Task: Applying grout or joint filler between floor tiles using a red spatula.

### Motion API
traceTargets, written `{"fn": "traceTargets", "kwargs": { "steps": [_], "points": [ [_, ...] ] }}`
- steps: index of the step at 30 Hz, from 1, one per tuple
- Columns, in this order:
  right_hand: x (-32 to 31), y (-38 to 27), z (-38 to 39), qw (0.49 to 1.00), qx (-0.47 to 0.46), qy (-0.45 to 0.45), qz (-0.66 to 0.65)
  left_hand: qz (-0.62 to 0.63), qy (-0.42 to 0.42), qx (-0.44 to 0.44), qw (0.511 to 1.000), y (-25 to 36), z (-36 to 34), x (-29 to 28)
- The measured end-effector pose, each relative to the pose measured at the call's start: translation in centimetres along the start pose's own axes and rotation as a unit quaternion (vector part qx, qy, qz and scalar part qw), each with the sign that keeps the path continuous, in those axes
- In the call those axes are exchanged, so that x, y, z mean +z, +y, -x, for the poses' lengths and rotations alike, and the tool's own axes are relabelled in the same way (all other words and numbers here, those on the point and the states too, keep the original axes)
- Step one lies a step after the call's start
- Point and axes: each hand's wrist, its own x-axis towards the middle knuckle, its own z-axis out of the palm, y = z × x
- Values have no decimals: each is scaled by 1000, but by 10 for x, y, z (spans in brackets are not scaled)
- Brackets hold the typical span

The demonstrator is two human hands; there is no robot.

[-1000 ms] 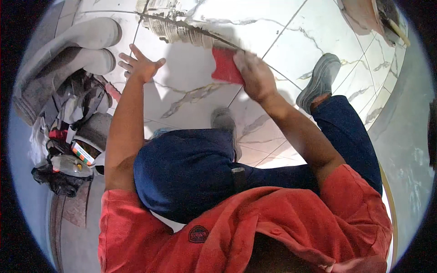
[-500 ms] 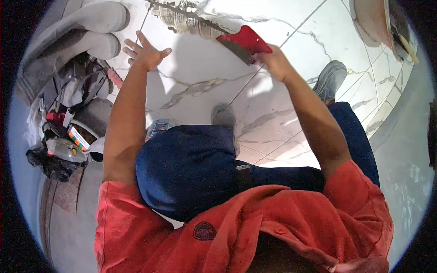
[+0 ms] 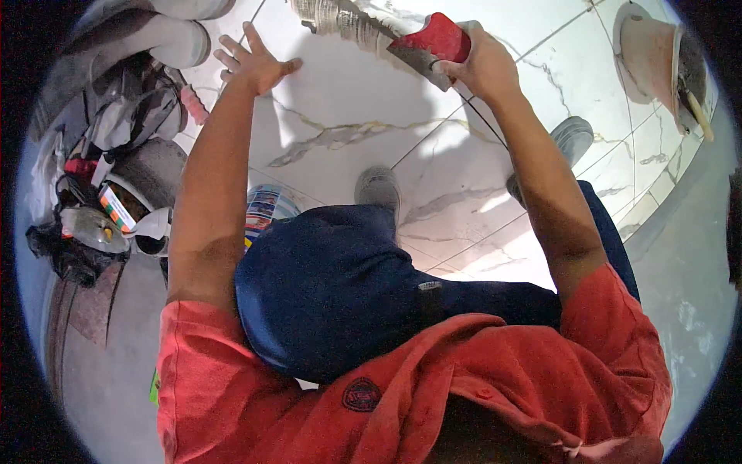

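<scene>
My right hand point(image 3: 492, 69) grips a wide spreader point(image 3: 439, 37) with a red handle and a dark, straight-edged blade. Its blade is tilted close to the white marble-patterned tile floor point(image 3: 355, 93); whether it touches I cannot tell. Just left of the blade, a streaky grey-brown smear of paste point(image 3: 348, 22) runs along a tile joint to the upper edge. My left hand point(image 3: 257, 68) has its fingers spread, holds nothing and seems to rest on the floor to the left of the smear.
Grey rubber boots point(image 3: 139, 50) lie at the upper left, above a heap of bags and odds and ends point(image 3: 108, 185). A colourful printed container point(image 3: 269, 210) stands by my left knee. At the upper right is a bucket point(image 3: 648, 56) with a wooden-handled tool point(image 3: 699, 116).
My right hand has shifted up and to the right with the spreader, and more of its fingers' grip shows. My left hand has moved slightly right in the view, still spread. The view has shifted somewhat.
</scene>
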Motion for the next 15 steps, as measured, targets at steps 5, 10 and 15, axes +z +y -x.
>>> {"fn": "traceTargets", "kwargs": {
  "steps": [5,10,15],
  "points": [
    [-1,-11,-11,995,52,-83,36,11,40,19,999,-11,-7,11],
    [8,0,-17,994,0,-82,79,26,80,31,996,-13,-16,21],
    [12,-2,-15,992,-9,-30,119,31,89,25,995,-15,-15,24]
  ]
}}
